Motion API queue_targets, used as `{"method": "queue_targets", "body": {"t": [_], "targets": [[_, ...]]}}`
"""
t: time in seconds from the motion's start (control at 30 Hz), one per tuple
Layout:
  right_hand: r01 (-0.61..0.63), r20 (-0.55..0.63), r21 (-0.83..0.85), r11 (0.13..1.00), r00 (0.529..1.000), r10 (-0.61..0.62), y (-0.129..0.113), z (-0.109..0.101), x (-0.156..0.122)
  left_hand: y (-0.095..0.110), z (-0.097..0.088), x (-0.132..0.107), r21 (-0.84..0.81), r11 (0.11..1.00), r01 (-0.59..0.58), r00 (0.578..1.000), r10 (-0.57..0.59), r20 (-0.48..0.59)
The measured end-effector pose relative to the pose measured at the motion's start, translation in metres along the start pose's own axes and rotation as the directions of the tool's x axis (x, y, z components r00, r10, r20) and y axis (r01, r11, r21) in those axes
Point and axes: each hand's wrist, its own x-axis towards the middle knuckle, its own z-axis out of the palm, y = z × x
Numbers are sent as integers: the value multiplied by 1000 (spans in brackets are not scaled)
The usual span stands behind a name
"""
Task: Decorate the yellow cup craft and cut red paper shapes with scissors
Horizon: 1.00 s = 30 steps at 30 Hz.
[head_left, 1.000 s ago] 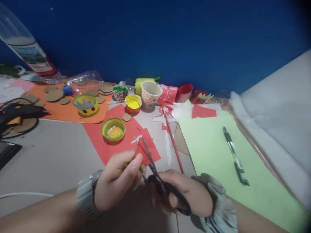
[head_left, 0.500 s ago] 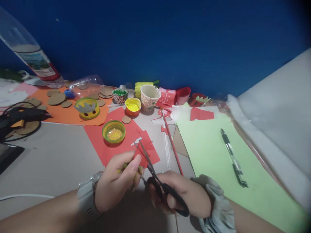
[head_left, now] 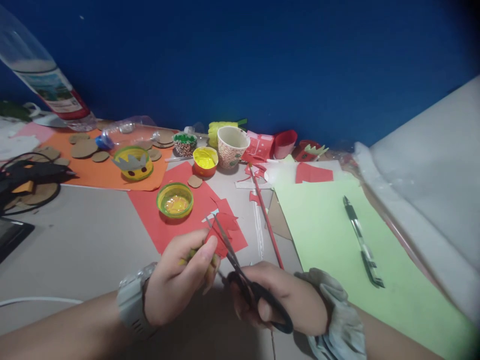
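My left hand (head_left: 183, 282) is closed, pinching a small piece of red paper (head_left: 212, 240) between thumb and fingers. In my right hand (head_left: 281, 297) is a pair of scissors (head_left: 233, 259) with black handles, fingers through the loops. The blades are a little apart and reach up to the right edge of the held piece. Beneath and beyond the hands lies a red sheet (head_left: 150, 212) with cut red scraps (head_left: 227, 221) on it. A green and yellow painted bowl (head_left: 175, 201) sits on that sheet, beyond my left hand.
A light green sheet (head_left: 318, 225) carrying a pen (head_left: 363, 240) lies right, beside a red paintbrush (head_left: 267, 217). Along the blue wall stand a patterned paper cup (head_left: 231, 150), a yellow paint cup (head_left: 205, 162), a crowned yellow bowl (head_left: 138, 172) and a tall bottle (head_left: 56, 92). A glue gun (head_left: 28, 176) lies left.
The view has shifted slightly, so the background sits a little differently. My hands, the scissors and the red piece keep nearly the same position.
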Motion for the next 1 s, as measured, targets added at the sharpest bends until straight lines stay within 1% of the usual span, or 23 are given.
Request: {"method": "queue_targets", "body": {"t": [0.2, 0.33, 0.53, 0.73, 0.87, 1.0], "targets": [[-19, 7, 9, 1000, 1000, 19, -2, -1, 1, -1, -1, -2, 7, 1000, -13, 1000, 13, 4], [-25, -8, 21, 999, 1000, 26, -2, 0, 0, 1, -2, -2, 13, 1000, -20, 1000, 20, 3], [-40, -9, 15, 999, 999, 40, -1, 0, 1, 1, -1, 0, -4, 1000, 8, 1000, -8, -6], [-6, -11, 4, 1000, 1000, 6, 0, 0, 1, 2, -1, 0, 35, 999, -4, 1000, 4, 0], [-11, -12, 8, 1000, 1000, 11, 0, 0, 1, 2, -1, -1, 25, 1000, -1, 1000, 1, -9], [-19, -11, 7, 1000, 1000, 19, -1, 0, 1, 0, -2, -3, 10, 1000, -16, 1000, 16, 14]]}}
